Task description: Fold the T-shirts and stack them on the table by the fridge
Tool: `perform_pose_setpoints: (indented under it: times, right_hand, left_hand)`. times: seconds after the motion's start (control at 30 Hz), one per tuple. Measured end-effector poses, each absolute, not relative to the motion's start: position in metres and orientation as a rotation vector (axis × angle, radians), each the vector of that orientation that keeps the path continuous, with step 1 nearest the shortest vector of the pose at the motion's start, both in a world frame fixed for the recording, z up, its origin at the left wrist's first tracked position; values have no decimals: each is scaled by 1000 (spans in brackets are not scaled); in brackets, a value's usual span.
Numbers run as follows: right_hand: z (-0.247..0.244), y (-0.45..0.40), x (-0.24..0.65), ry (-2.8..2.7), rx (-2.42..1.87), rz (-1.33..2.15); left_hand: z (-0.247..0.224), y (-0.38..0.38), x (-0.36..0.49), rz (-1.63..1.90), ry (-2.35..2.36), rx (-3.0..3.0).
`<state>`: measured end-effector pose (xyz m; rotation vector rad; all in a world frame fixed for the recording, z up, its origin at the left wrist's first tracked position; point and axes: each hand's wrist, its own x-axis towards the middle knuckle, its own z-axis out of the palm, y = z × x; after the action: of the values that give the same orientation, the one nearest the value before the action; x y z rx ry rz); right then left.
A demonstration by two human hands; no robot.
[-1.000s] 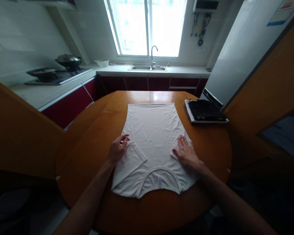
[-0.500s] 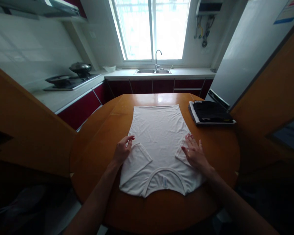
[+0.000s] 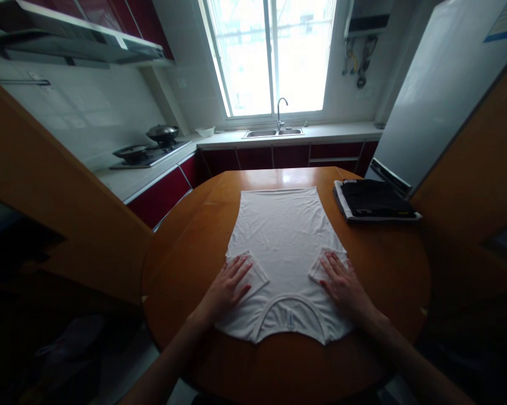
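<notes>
A white shirt [image 3: 285, 236] lies spread on the round wooden table [image 3: 181, 236], its neckline toward me and its hem at the far side. Both sleeves are folded inward over the body. My left hand [image 3: 228, 284] rests flat on the left folded sleeve with fingers spread. On the right folded sleeve lies my right hand [image 3: 344, 281], palm down, its fingers apart. Neither hand grips the cloth.
A stack of folded dark and white clothes [image 3: 375, 199] sits at the table's back right. Beyond are a counter with a sink [image 3: 274, 133], a stove [image 3: 152, 154] with two pans at the left, and a fridge [image 3: 439, 84] at the right.
My left hand has come down from the shirt's left edge onto the folded sleeve and its fingers have spread. My right hand still lies on the right sleeve. The view has shifted slightly.
</notes>
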<state>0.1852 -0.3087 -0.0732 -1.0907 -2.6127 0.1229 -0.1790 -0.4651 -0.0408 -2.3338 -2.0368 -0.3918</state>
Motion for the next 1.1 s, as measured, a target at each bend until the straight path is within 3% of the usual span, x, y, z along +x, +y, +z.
perform_pose_setpoints:
  times: [0.3, 0.7, 1.1]
  right_hand:
    - [-66, -328, 193, -2676, -958, 161]
    - [-46, -346, 244, -2566, -496, 382]
    - [-58, -343, 278, -2576, -590, 379]
  left_hand:
    - [-38, -477, -165, -246, -1999, -2473]
    - [-9, -542, -171, -758, -1747, -2653]
    - [-20, -565, -188, -917, -1746, -2619]
